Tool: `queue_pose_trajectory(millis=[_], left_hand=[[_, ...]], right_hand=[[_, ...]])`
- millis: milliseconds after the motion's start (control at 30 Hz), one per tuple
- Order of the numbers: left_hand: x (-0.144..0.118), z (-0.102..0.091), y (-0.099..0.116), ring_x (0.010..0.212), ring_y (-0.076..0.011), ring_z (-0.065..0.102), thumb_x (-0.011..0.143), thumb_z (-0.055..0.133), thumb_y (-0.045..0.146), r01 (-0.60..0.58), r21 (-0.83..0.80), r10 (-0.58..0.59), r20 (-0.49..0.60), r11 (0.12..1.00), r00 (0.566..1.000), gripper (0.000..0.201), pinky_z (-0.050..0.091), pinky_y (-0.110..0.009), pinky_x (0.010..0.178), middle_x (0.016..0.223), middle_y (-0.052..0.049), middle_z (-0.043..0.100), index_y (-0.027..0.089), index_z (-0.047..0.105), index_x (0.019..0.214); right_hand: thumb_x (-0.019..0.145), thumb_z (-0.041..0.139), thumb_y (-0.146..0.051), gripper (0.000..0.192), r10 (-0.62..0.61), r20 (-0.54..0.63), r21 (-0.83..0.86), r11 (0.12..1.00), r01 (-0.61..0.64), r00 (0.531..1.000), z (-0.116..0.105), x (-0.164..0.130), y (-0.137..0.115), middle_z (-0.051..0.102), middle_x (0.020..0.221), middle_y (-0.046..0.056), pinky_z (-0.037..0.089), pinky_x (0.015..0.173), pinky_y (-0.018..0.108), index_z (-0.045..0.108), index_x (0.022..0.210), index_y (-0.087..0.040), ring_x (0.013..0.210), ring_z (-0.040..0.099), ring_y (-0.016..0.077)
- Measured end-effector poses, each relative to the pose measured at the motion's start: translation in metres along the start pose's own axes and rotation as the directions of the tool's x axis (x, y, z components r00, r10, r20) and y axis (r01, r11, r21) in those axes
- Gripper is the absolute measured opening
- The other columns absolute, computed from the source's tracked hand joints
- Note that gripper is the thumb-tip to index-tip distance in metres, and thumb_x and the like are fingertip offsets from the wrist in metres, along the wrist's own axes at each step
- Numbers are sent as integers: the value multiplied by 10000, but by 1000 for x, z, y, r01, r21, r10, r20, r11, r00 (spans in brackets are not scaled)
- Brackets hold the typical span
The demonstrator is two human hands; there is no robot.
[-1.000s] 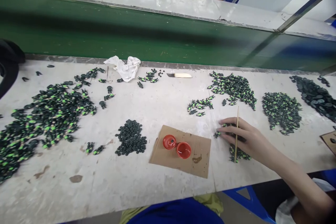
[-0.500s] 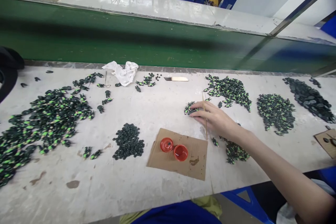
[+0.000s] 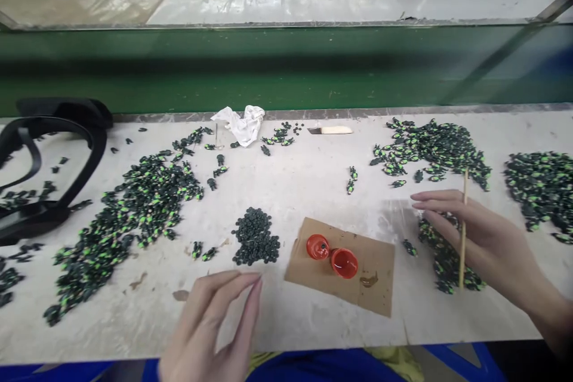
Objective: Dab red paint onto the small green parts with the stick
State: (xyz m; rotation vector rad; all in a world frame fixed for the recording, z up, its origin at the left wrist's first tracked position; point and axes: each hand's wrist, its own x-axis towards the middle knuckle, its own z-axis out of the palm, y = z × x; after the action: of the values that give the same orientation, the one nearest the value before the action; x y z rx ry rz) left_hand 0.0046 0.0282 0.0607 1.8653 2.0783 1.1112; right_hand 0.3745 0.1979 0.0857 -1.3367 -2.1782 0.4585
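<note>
My left hand (image 3: pixel 215 325) is low in the head view, thumb and index fingertips pressed together; anything between them is too small to make out. It is nearest a pile of small black discs (image 3: pixel 256 236). In my right hand (image 3: pixel 486 239) a thin wooden stick (image 3: pixel 464 233) is held between the fingers, roughly upright in the picture. That hand hovers over a small heap of black-and-green beetle-like pieces (image 3: pixel 447 268), partly hiding it. Between the hands lies a cardboard sheet (image 3: pixel 376 295) bearing a red cup of liquid (image 3: pixel 344 263) and a second red cup (image 3: pixel 317 246).
Larger heaps of the beetle-like pieces lie left (image 3: pixel 143 197), back right (image 3: pixel 443 143) and far right (image 3: pixel 544 185). A crumpled white cloth (image 3: pixel 244 125) and a pale-handled blade-like tool (image 3: pixel 335 130) rest at the back. A black strap-like frame (image 3: pixel 85 173) stands at left.
The view has turned left. My right hand has drawn back from a few beetle-like pieces, now uncovered, toward the small heap at right, keeping the stick. My left hand has come into view.
</note>
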Motion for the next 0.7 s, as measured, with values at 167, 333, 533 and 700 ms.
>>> queue_pose_trajectory(millis=[167,333,533,700], left_hand=[[15,32,-2,984,-148,657,947,689,47,-66,98,58,75,993,995,233,514,-272,933,1070,-39,657,201,697,1121],[6,40,-9,963,-157,670,966,674,79,-9,110,2,64,994,998,186,531,-287,898,1068,-41,680,206,699,1100],[4,19,-9,1006,-124,722,985,660,128,-52,38,41,243,998,969,200,583,-217,930,1084,-13,727,258,680,1136],[3,13,-6,955,-111,748,988,658,140,-101,71,80,248,992,965,202,584,-192,950,1066,-19,751,243,662,1163]], right_hand=[[1011,614,-350,143,99,-24,48,994,-98,995,9,-33,-5,772,1125,-13,643,822,282,749,1051,-376,1021,757,193],[1000,632,-343,156,178,-49,88,981,-173,983,11,-51,-10,775,1120,0,684,812,328,744,1081,-415,1057,758,237],[976,640,-370,189,224,-60,118,969,-216,973,15,-63,-21,781,1109,0,701,810,430,743,1102,-465,1021,767,299],[1039,509,-427,247,325,-39,60,945,-322,945,18,-69,-30,787,1113,-6,690,744,420,745,1093,-472,1084,757,308]])
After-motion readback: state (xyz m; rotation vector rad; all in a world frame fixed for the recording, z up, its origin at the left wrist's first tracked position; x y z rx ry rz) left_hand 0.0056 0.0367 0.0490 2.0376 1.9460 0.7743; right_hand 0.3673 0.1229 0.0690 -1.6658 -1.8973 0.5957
